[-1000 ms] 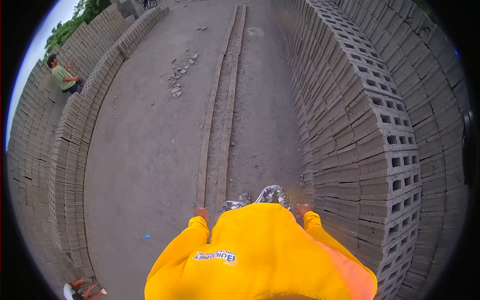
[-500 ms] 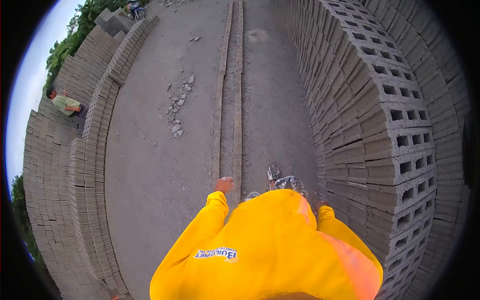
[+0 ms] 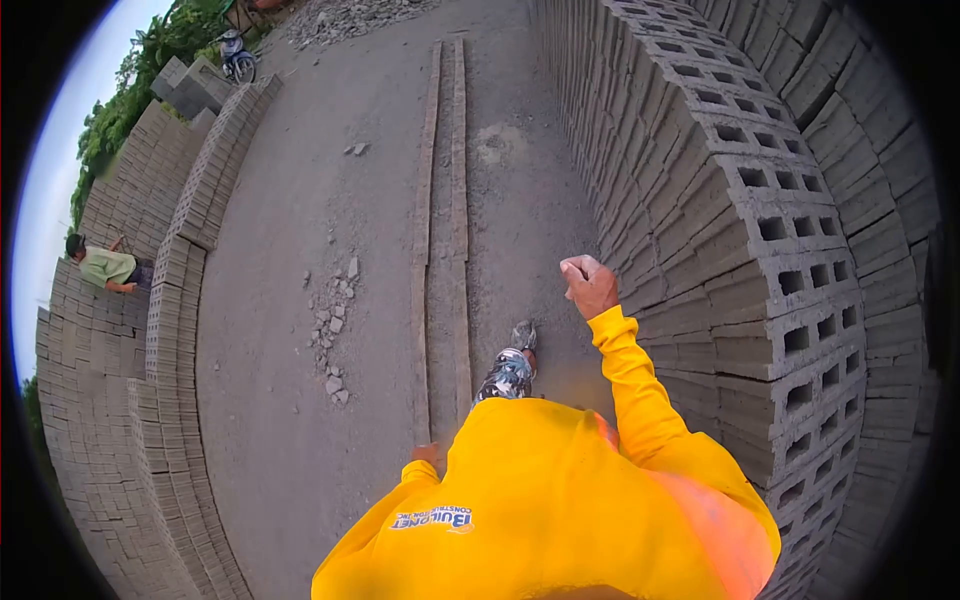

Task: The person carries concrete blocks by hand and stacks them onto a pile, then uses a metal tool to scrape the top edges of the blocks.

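My right hand [image 3: 592, 285] is raised in front of me at the end of a yellow sleeve, its fingers curled into a loose fist. Nothing shows inside it. The tall stack of hollow concrete blocks [image 3: 690, 260] stands to its right, apart from the hand. Low by my left side, my left hand [image 3: 427, 455] is mostly covered by the sleeve, and its fingers cannot be made out. It appears over the near end of two long narrow strips [image 3: 460, 230] lying on the ground.
Broken rubble [image 3: 332, 330] is scattered on the grey ground left of the strips. A long block wall [image 3: 165, 310] runs along the left, with a person in a light green shirt [image 3: 108, 266] beside it. A motorcycle [image 3: 236, 58] and a gravel heap [image 3: 350, 18] are farther off.
I have moved forward along the strips. My right hand has swung up and forward from beside my hip, while my left hand has dropped back. The person at left has shifted in view.
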### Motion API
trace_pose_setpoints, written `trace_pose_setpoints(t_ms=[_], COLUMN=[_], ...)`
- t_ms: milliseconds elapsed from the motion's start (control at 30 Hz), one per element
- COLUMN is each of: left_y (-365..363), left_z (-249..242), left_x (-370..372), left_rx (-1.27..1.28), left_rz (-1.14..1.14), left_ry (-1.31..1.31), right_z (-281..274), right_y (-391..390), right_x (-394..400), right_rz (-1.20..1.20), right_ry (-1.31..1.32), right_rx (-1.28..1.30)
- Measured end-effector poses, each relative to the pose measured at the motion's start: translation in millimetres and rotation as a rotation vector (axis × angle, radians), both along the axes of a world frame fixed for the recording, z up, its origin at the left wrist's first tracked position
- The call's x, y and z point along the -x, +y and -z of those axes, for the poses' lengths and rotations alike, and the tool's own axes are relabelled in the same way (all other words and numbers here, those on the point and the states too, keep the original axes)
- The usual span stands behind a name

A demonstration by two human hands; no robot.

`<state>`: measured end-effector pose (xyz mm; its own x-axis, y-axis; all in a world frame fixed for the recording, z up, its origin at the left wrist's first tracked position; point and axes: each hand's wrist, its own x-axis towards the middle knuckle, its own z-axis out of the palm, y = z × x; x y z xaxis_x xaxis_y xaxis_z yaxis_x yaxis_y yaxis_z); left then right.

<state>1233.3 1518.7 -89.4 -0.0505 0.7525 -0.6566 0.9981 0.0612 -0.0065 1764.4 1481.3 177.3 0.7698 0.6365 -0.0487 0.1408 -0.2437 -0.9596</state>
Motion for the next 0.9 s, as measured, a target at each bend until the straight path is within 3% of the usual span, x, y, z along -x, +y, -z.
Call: trace_pose_setpoints(t_ms=[33,133,233,367,467,500,567,633,700,767,833,867,900], left_y=[51,199,317,447,542,570,625,666,717,737,768,790,815], left_z=[8,10,-57,-136,-122,-111,-58,-80,-40,-74,-70,-58,-38], left_x=[-28,-176,-357,-571,-673,-697,-730,-754,-749,-768,-772,-768,-760], left_rx=[0.110,0.229,0.326,0.129,0.095,0.090,0.212,0.307,0.372,0.240,0.159,0.170,0.181], left_rz=[0.395,0.752,-0.341,-0.087,-0.030,-0.023,-0.264,-0.179,-0.069,-0.371,-0.488,-0.355,0.165], left_ry=[-0.148,-0.113,-0.829,-1.053,-1.105,-1.102,-1.045,-0.711,-0.699,-0.826,-0.811,-0.686,-0.378], right_z=[-8,-52,-83,-109,-108,-108,-117,-132,-141,-148,-147,-145,-142], right_y=[22,80,123,201,281,308,378,449,527,602,674,710,745], right_x=[-26,-105,-197,-311,-405,-436,-517,-586,-660,-730,-801,-834,-866], right_rz=[0.014,0.078,0.139,0.330,0.418,0.441,0.469,0.470,0.476,0.465,0.460,0.464,0.454], right_ry=[-0.001,-0.031,-0.071,-0.271,-0.390,-0.418,-0.540,-0.551,-0.641,-0.681,-0.715,-0.729,-0.765], right_rx=[0.037,-0.158,-0.181,-0.215,-0.211,-0.197,-0.149,-0.061,-0.055,0.046,0.092,0.114,0.180])
